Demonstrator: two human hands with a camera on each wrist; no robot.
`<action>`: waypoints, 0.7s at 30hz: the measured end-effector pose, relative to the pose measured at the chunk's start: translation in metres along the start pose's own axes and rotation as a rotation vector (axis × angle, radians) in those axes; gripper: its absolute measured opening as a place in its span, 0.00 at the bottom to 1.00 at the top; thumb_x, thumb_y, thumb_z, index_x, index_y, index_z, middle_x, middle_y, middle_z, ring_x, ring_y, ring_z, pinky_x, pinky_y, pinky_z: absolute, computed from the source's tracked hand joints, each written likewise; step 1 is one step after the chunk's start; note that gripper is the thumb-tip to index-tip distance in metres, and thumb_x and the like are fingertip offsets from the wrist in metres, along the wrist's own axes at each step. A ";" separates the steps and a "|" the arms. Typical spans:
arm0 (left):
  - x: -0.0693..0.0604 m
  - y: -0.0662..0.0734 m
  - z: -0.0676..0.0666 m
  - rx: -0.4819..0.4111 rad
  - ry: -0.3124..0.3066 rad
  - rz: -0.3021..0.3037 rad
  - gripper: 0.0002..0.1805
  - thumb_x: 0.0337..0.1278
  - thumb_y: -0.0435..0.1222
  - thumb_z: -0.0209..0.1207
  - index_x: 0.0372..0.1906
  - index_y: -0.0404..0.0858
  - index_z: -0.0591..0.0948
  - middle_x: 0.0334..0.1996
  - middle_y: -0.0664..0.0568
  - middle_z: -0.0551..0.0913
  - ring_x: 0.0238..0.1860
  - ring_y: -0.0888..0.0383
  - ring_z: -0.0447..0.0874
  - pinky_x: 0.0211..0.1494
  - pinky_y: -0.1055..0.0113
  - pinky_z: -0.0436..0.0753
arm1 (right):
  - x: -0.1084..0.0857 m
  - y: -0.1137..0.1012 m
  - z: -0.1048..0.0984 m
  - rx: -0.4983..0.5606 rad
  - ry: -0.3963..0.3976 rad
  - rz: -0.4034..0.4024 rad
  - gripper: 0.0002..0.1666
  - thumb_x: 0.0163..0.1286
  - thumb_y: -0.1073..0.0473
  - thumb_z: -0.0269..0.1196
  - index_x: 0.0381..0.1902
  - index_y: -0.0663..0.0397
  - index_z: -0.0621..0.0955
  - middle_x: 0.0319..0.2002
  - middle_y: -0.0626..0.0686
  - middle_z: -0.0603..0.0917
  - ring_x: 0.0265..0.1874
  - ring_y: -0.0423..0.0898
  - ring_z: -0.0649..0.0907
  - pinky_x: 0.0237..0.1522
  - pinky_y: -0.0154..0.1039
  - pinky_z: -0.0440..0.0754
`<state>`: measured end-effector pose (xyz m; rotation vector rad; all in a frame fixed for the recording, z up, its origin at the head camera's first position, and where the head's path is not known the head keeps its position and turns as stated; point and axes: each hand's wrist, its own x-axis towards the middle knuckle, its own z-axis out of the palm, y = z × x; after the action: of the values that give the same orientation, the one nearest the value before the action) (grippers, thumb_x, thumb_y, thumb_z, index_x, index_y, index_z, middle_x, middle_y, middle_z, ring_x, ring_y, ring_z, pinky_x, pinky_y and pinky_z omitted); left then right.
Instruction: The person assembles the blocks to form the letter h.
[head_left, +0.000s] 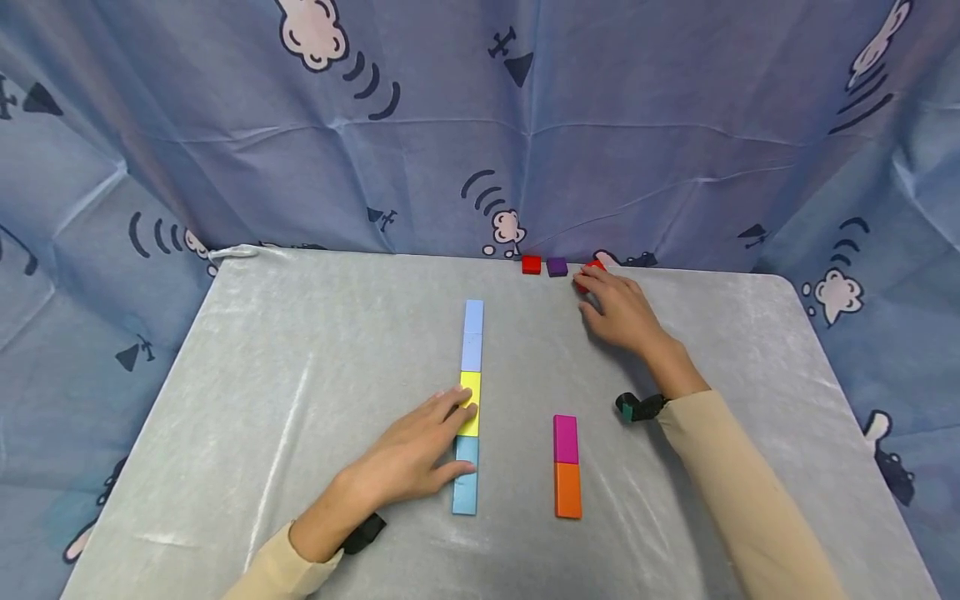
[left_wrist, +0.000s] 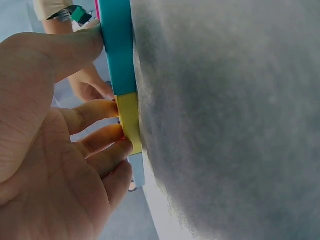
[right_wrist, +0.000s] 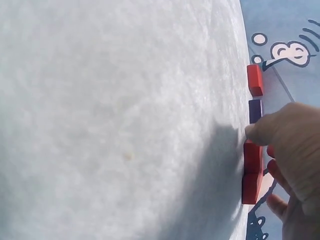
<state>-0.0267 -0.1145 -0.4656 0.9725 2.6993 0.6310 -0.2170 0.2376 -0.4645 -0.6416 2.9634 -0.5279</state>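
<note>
A straight row on the cloth has periwinkle blocks (head_left: 472, 333) at its far end, a yellow block (head_left: 470, 427) in the middle and a sky-blue block (head_left: 466, 496) nearest. My left hand (head_left: 408, 454) lies along its left side, fingertips touching the yellow part and thumb at the sky-blue one. At the table's far edge, my right hand (head_left: 618, 312) reaches over red blocks (right_wrist: 252, 157), partly covering them. Its fingers touch there, while the thumb stands apart in the head view. Left of it sit a purple block (head_left: 557, 267) and another red block (head_left: 531, 265).
A magenta block (head_left: 566, 439) and an orange block (head_left: 567, 492) lie end to end, right of the row. A grey cloth (head_left: 360, 333) covers the table. Blue patterned curtains (head_left: 450, 125) hang behind and at both sides.
</note>
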 end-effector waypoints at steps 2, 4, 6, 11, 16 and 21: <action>0.000 0.000 0.000 -0.002 0.001 0.000 0.40 0.70 0.52 0.66 0.77 0.34 0.71 0.80 0.39 0.66 0.84 0.45 0.62 0.88 0.53 0.63 | 0.002 0.000 -0.001 -0.015 -0.028 0.005 0.32 0.76 0.64 0.59 0.76 0.66 0.71 0.79 0.68 0.67 0.79 0.66 0.67 0.80 0.71 0.60; 0.000 0.000 0.000 -0.001 0.002 -0.001 0.40 0.70 0.52 0.67 0.77 0.34 0.71 0.80 0.39 0.67 0.83 0.45 0.63 0.88 0.53 0.63 | 0.004 -0.001 -0.001 -0.026 -0.059 0.009 0.33 0.77 0.64 0.58 0.77 0.67 0.70 0.79 0.69 0.66 0.80 0.66 0.66 0.81 0.71 0.58; 0.000 0.000 0.000 0.001 0.005 0.000 0.40 0.70 0.52 0.67 0.76 0.34 0.71 0.80 0.39 0.67 0.83 0.45 0.63 0.88 0.53 0.63 | 0.006 -0.002 -0.002 -0.035 -0.076 0.007 0.33 0.77 0.65 0.57 0.77 0.68 0.69 0.79 0.70 0.66 0.80 0.66 0.65 0.82 0.71 0.57; -0.001 0.000 0.000 0.004 0.010 -0.002 0.40 0.70 0.52 0.67 0.76 0.33 0.71 0.80 0.39 0.67 0.82 0.45 0.65 0.88 0.53 0.64 | 0.006 -0.007 -0.004 -0.066 -0.048 -0.022 0.31 0.75 0.67 0.58 0.74 0.69 0.72 0.75 0.70 0.71 0.78 0.66 0.68 0.83 0.71 0.56; -0.001 0.000 0.000 0.004 0.011 0.001 0.40 0.70 0.52 0.67 0.76 0.33 0.71 0.80 0.39 0.67 0.82 0.45 0.65 0.88 0.53 0.63 | 0.005 -0.011 -0.006 -0.070 -0.039 -0.017 0.30 0.75 0.67 0.58 0.73 0.68 0.74 0.71 0.70 0.74 0.75 0.65 0.70 0.84 0.71 0.54; -0.001 0.000 0.000 0.012 0.014 0.011 0.40 0.69 0.52 0.67 0.76 0.33 0.72 0.79 0.39 0.68 0.82 0.46 0.65 0.88 0.54 0.63 | 0.002 -0.012 -0.004 -0.076 -0.015 -0.008 0.27 0.75 0.65 0.60 0.70 0.67 0.77 0.69 0.70 0.77 0.74 0.65 0.72 0.84 0.70 0.53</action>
<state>-0.0264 -0.1152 -0.4656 0.9904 2.7151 0.6268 -0.2151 0.2277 -0.4571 -0.6609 2.9803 -0.4103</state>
